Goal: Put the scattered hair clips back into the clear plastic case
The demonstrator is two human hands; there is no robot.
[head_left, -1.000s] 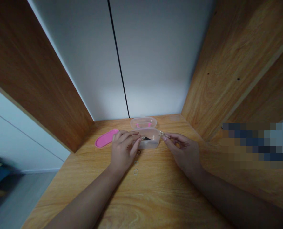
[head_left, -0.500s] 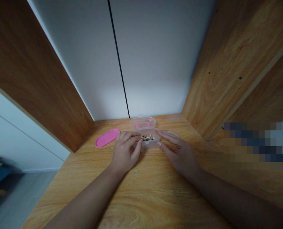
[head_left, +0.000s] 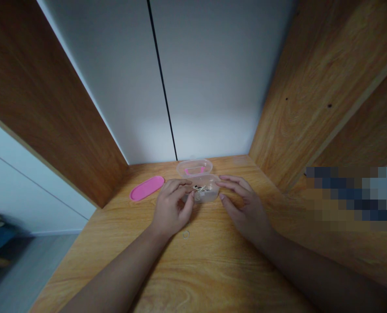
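A small clear plastic box (head_left: 208, 194) stands on the wooden desk (head_left: 213, 256), with small metal bits (head_left: 200, 188) inside it. My left hand (head_left: 172, 206) is at the box's left end, fingers curled and pinched at its rim over the metal bits. My right hand (head_left: 245, 206) cups the box's right end, with its fingers apart and touching the wall. Behind it stands a second clear box (head_left: 195, 167) with something pink inside.
A pink oval lid (head_left: 147, 188) lies on the desk to the left of the boxes. A small ring (head_left: 186, 234) lies on the desk below my left hand. Wooden side panels close in left and right, with a white wall behind.
My right hand let go of a small metal piece it held by the box and now rests spread against the box's right end. The box tilted slightly. Two small rings near my left hand are gone from view.
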